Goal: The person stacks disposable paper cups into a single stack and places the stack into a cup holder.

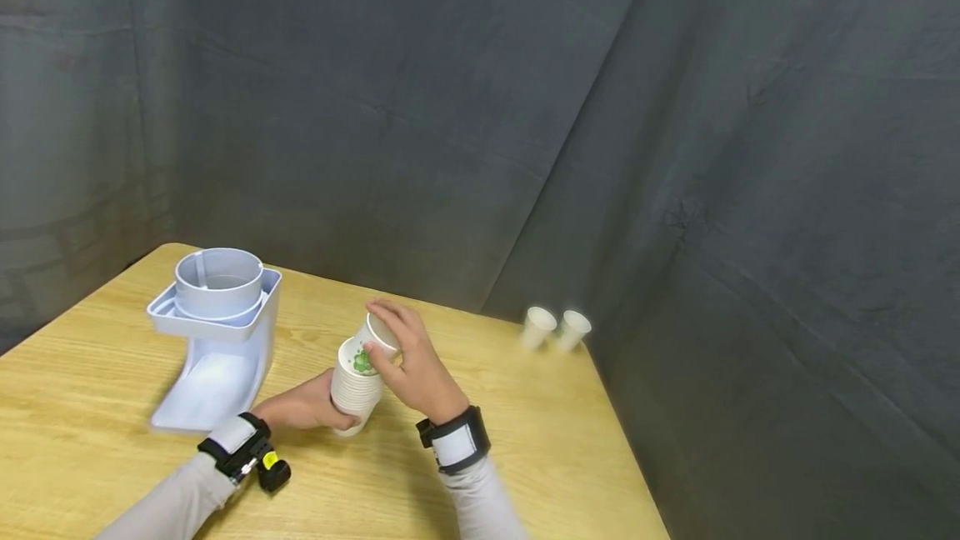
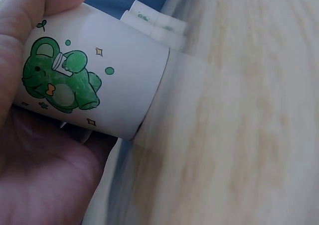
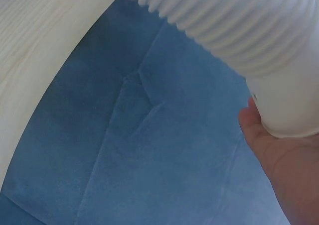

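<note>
My left hand (image 1: 306, 403) grips a stack of white paper cups (image 1: 356, 394) around its lower part, tilted above the table. At the stack's upper end my right hand (image 1: 420, 373) holds a single paper cup (image 1: 384, 332) between thumb and fingers, its open end tipped toward me. A green print shows inside the stack's top or on that cup's side; I cannot tell which. In the left wrist view a green bear is printed on the bottom cup (image 2: 124, 70). From the right wrist, the stacked rims (image 3: 229, 26) look like ribs, with the left hand (image 3: 279, 170) below them.
A pale grey-blue plastic stand (image 1: 213, 382) with a round holder (image 1: 219, 283) on top stands at the left of the wooden table (image 1: 315, 498). Two paper cups (image 1: 538, 325) sit near the far right edge. Dark cloth (image 1: 360, 107) hangs behind.
</note>
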`<state>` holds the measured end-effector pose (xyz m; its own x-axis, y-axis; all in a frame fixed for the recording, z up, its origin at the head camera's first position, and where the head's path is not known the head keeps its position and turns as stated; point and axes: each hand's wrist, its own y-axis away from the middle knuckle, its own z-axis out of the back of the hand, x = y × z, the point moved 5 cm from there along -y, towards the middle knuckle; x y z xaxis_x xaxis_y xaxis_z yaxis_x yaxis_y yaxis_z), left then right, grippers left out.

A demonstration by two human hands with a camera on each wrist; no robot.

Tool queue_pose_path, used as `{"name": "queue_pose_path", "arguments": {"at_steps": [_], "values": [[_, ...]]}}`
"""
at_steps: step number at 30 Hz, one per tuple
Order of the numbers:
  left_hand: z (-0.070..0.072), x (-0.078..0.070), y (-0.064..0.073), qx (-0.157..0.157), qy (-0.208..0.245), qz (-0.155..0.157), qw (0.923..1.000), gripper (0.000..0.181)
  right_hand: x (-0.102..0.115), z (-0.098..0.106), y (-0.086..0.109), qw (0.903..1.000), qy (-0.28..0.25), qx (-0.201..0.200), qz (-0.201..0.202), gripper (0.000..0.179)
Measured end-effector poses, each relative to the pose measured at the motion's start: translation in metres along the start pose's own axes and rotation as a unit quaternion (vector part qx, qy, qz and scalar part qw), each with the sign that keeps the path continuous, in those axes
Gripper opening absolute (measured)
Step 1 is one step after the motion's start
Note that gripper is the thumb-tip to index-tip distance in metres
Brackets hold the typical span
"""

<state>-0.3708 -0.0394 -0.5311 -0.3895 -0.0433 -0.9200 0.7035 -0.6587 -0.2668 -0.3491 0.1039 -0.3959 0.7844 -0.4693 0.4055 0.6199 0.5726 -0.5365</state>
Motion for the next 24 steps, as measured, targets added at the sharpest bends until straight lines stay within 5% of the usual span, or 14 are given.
{"name": "queue_pose_path", "arguments": {"at_steps": [16, 24], "values": [[0.0, 0.002, 0.001, -0.015, -0.021, 0.014, 0.9996, 0.069, 0.007, -0.032, 0.003, 0.9942, 0.09, 0.055, 0.022, 0.042], [0.001, 0.003, 0.001, -0.02, -0.027, 0.012, 0.9994, 0.07, 0.006, -0.033, 0.002, 0.9945, 0.067, 0.08, -0.008, 0.042]]}}
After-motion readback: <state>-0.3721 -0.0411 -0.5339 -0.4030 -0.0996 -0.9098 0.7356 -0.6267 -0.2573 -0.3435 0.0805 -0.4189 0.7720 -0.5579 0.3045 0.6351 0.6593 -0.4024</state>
